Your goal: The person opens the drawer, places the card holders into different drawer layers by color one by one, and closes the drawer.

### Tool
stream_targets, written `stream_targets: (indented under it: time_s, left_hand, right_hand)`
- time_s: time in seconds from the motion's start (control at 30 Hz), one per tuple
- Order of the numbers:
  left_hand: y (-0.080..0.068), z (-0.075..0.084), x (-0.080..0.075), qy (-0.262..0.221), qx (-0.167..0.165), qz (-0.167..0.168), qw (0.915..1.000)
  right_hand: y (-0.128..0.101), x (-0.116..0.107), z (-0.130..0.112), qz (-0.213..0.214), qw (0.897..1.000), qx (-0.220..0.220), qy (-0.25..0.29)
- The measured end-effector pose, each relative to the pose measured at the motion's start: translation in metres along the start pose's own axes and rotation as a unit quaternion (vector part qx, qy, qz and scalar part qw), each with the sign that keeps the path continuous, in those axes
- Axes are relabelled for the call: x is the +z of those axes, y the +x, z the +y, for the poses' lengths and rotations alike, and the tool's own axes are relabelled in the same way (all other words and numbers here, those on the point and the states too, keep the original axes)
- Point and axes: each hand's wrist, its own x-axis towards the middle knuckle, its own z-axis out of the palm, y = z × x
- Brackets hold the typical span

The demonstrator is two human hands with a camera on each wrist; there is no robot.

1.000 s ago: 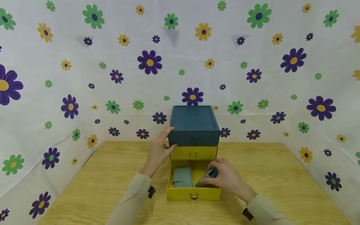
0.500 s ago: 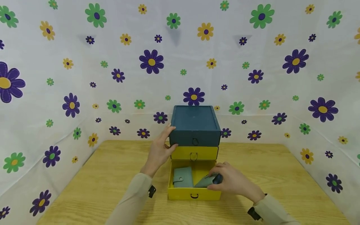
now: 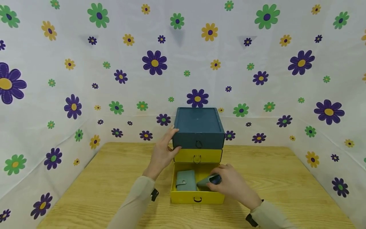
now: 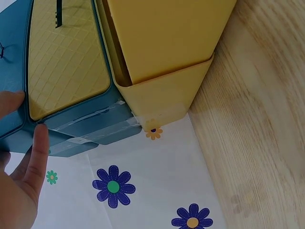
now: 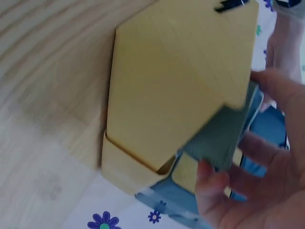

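Observation:
In the head view my left hand (image 3: 161,154) holds the front left edge of the blue top part of a small drawer unit (image 3: 198,121), thumb below the forefinger. The bottom yellow drawer (image 3: 197,197) is pulled out towards me. On its left side lies a grey-green wallet (image 3: 186,180) with a snap strap. My right hand (image 3: 233,184) pinches a second grey-green wallet (image 3: 203,182), tilted over the drawer's right half, its dark blue end showing. In the right wrist view, thumb and fingers are on this wallet (image 5: 217,138); the drawer front partly hides it.
Above the pulled-out drawer, the middle yellow drawer (image 3: 210,156) is closed. The unit stands on a wooden table (image 3: 108,184) with a flowered white cloth (image 3: 128,95) behind and at both sides. The drawer's front wall stands between me and the wallets.
My right hand has shifted about over the drawer's right side, first right and then back left, turning the wallet in its fingers. My left hand has kept its place on the unit.

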Motion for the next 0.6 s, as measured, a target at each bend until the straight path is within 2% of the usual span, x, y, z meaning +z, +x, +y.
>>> stream_targets:
  time_s: [0.13,0.3,0.47,0.6]
  left_hand:
    - [0.0,0.0,0.0,0.002,-0.001,0.001,1.0]
    - [0.0,0.001,0.001,0.001,0.004,0.004,1.0]
    - [0.0,0.001,0.001,-0.007,0.003,0.002,1.0]
    - [0.001,0.0,0.0,-0.01,0.005,0.002,0.9999]
  right_hand:
    - [0.003,0.012,-0.008,0.054,0.996,0.031,-0.06]
    - [0.005,0.021,-0.013,0.08,0.99,0.055,-0.105]
    - [0.005,0.024,-0.015,0.081,0.988,0.052,-0.117]
    - [0.006,0.025,-0.016,0.088,0.99,0.038,-0.106]
